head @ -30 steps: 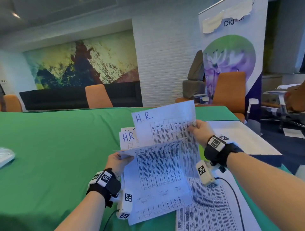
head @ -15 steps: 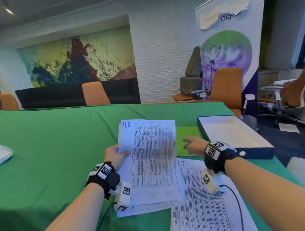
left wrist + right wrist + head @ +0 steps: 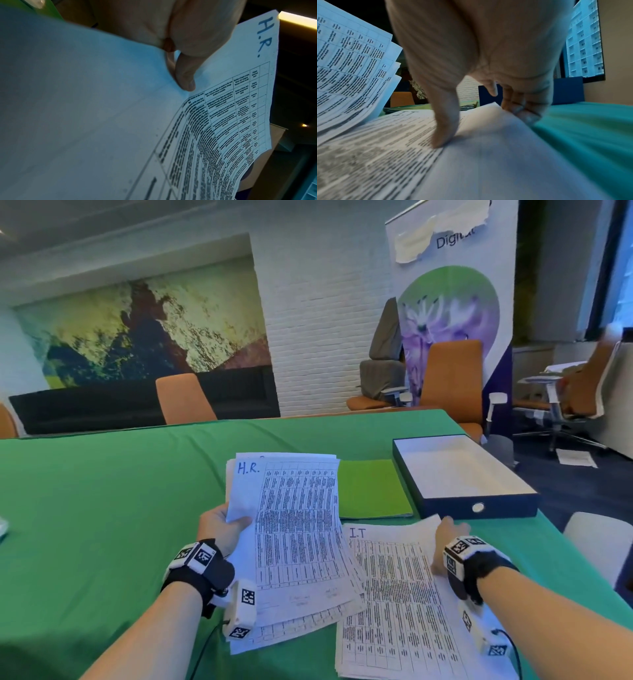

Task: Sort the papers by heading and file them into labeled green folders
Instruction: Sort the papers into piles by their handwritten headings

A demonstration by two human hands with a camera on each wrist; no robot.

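H.R. sheaf (image 3: pixel 291 529): pinched in left hand (image 3: pixel 219 527), 9 o'clock of I.T pile (image 3: pixel 394 594); right hand (image 3: pixel 445 539) pinching I.T pile's corner on counter (image 3: pixel 102 508); green folder (image 3: pixel 371 489) at 12 o'clock, shut; sorting apparently done, filing pending.

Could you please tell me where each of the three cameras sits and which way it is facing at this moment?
Head: worn on the head, looking forward and down at the table; both forearms, left hand and right hand show.
Left wrist: looks along the left hand; its thumb pinches the H.R. papers.
Right wrist: looks along the right hand, whose thumb presses the I.T papers while the fingers curl under their corner.
Shared: the head and left wrist views both show the H.R. heading.
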